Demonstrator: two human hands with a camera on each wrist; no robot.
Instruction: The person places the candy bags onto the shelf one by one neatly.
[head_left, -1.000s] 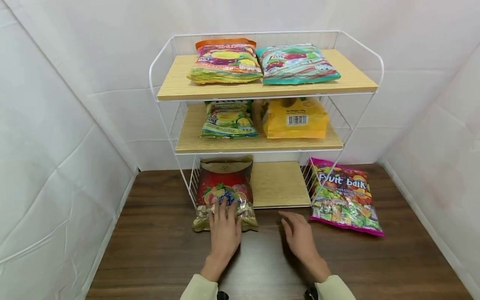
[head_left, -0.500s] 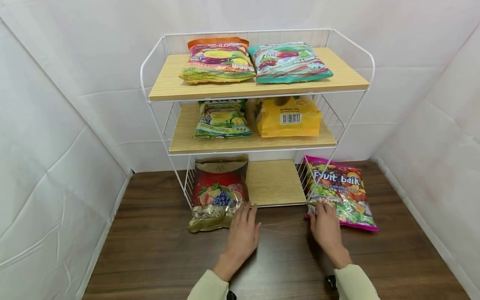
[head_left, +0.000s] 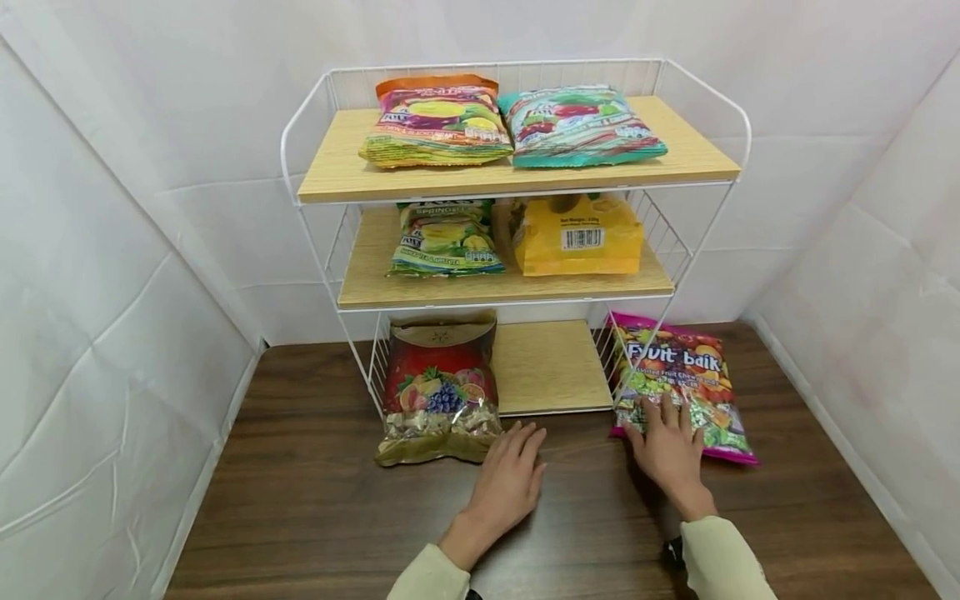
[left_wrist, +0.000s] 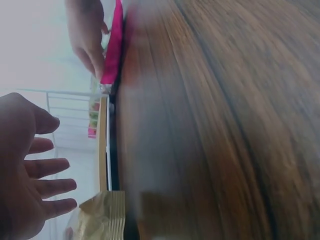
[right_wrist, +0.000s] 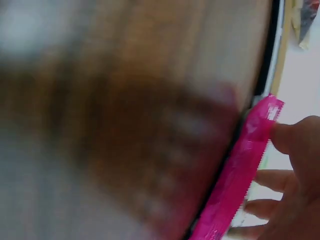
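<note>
My left hand (head_left: pixel 508 477) hovers over or rests on the table just beside the lower right corner of a red and gold candy bag (head_left: pixel 441 392); its fingers are spread in the left wrist view and hold nothing. That bag lies on the left of the bottom shelf, its front end past the shelf edge. My right hand (head_left: pixel 670 454) has its straight, spread fingers on the lower part of a pink-edged "Fruit baik" candy bag (head_left: pixel 678 362). This bag lies on the table, right of the rack. In the right wrist view the thumb is at the bag's pink end (right_wrist: pixel 240 175).
A white wire rack with wooden shelves stands at the back. Its top shelf (head_left: pixel 697 146) bears an orange-topped bag (head_left: pixel 435 125) and a teal bag (head_left: pixel 581 129). On the middle shelf are a green bag (head_left: pixel 447 237) and a yellow bag (head_left: pixel 581 237). White sheets enclose the table.
My left hand has left the red and gold bag and shifted right. My right hand has moved right onto the "Fruit baik" bag, its fingers now spread. The view has turned slightly right.
</note>
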